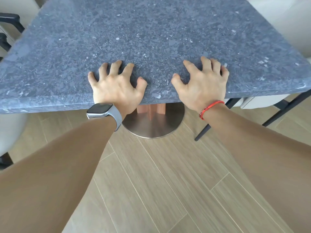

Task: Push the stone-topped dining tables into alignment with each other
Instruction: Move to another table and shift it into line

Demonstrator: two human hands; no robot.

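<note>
Left hand (pixel 116 86) and right hand (pixel 200 84), fingers spread, apparently press the table (pixel 151 31) edge.

Stone table top (pixel 151 31) fills 12 o'clock – pedestal base (pixel 151 126) beneath it at centre. Dark chair legs (pixel 210 124) stand at 3 o'clock, pale chair (pixel 10 132) at 9 – wood floor (pixel 159 182) at 6 lies open.

Both arms stretched out: left forearm (pixel 67 157) comes in from 7 o'clock, right forearm (pixel 252 140) from 5 o'clock. Left hand (pixel 116 84) and right hand (pixel 200 84) sit side by side, palms down, fingers (pixel 128 68) spread and arched, tips toward 12 o'clock, thumbs (pixel 175 79) angled inward.
</note>
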